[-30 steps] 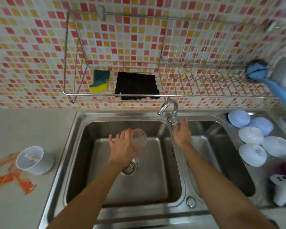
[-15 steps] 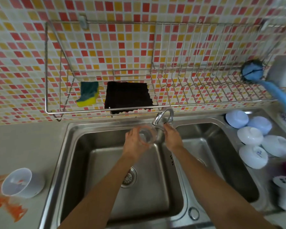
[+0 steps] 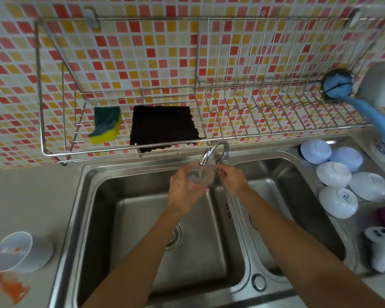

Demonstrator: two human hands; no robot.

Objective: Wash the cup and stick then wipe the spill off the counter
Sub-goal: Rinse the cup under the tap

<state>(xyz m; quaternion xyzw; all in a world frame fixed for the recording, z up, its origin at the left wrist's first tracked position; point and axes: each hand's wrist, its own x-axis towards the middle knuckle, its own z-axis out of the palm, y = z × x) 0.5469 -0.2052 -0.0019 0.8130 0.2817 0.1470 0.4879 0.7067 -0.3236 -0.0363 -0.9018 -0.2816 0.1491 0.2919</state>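
Both hands have moved up to the tap since a second ago, and now the clear cup (image 3: 200,176) sits right under the spout. The left hand (image 3: 184,188) is curled around the cup from the 8 o'clock side, holding it tight. The right hand (image 3: 232,179) is at the cup's 3 o'clock side, fingers bent near the tap (image 3: 212,153) handle; I cannot tell if it grips the handle. The cup is above the left bowl of the sink (image 3: 111,210). A white tub (image 3: 20,252) lies tipped on the counter (image 3: 31,196) at 8 o'clock, touching an orange spill (image 3: 11,287). Up on the wire rack (image 3: 53,152) at 11 o'clock are a yellow-green sponge (image 3: 106,125) and a dark cloth (image 3: 162,127).
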